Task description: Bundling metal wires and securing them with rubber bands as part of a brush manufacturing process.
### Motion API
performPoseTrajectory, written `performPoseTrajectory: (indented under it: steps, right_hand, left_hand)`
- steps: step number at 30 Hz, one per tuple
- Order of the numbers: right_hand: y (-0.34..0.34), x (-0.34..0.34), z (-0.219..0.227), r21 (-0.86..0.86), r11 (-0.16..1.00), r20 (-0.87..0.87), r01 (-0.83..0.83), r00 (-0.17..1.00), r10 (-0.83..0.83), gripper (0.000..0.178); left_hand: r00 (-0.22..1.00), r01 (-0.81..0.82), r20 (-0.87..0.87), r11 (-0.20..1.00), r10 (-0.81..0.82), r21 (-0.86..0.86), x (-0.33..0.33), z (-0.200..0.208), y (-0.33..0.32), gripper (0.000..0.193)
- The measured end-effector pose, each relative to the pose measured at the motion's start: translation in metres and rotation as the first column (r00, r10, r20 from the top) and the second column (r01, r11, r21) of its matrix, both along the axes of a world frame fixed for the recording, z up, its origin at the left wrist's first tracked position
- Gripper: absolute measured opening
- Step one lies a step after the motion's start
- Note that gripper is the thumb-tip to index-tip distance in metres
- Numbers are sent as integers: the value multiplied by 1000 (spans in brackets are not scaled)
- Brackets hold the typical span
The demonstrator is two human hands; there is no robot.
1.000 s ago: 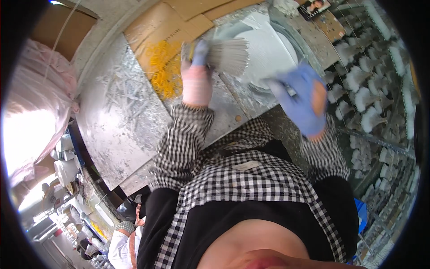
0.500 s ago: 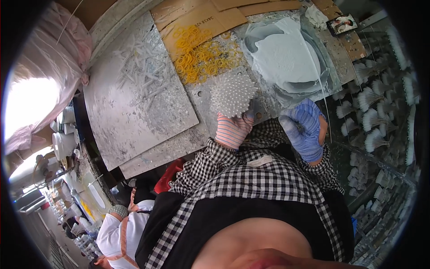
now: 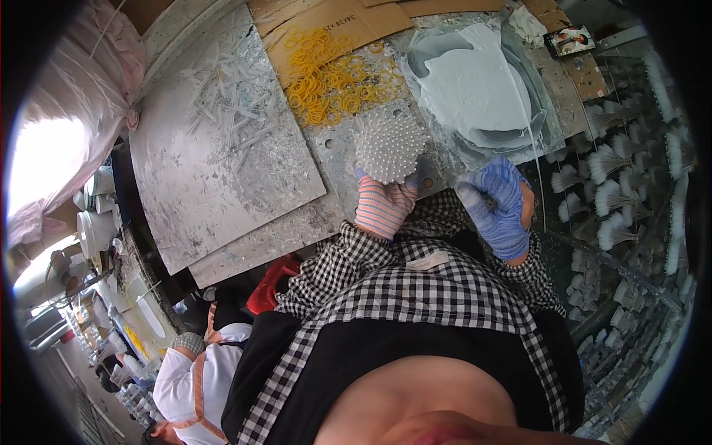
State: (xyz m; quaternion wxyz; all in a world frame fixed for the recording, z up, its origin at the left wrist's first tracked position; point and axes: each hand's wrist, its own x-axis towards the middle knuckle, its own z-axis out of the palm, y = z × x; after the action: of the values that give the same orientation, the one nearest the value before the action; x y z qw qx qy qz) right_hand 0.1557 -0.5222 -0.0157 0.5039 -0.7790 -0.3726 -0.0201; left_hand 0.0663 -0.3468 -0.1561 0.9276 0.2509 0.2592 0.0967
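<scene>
My left hand [image 3: 383,206], in a pink-and-white striped glove, is closed around a bunch of thin stems with a domed head of small white beads [image 3: 391,147]. The bunch is above the front edge of the work table, beads facing up; its stems are mostly hidden by the glove and the head. To the right is my right hand [image 3: 495,204], in a blue glove with greyish fingertips. Its fingers are loosely curled and the thumb stands apart, with nothing visible between them. Beyond it, white paste [image 3: 475,93] lies spread on a clear sheet [image 3: 552,133].
Yellow rubber bands [image 3: 315,81] lie piled behind the bunch, partly on cardboard [image 3: 356,37]. Clear slivers are scattered over a grey board [image 3: 245,193] at left. A phone [image 3: 569,41] rests at the back right. White tufted bunches [image 3: 612,167] fill the racks at right; a co-worker [image 3: 196,386] is lower left.
The beaded head has tipped slightly and my left hand has shifted a little down. My right hand has moved slightly left and up, its fingers still curled.
</scene>
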Motion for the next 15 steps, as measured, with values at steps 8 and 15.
performPoseTrajectory:
  steps: [8, 15]
  right_hand:
    - [1, 0, -4, -4, 1000, -17, 13, 1000, -13, 10]
    - [1, 1, -12, 11, 1000, -14, 14, 1000, -13, 11]
  left_hand:
    - [984, -159, -134, 925, 118, -346, 8, 34, 10, 53]
    - [994, -91, 48, 990, 97, -107, 4, 25, 15, 51]
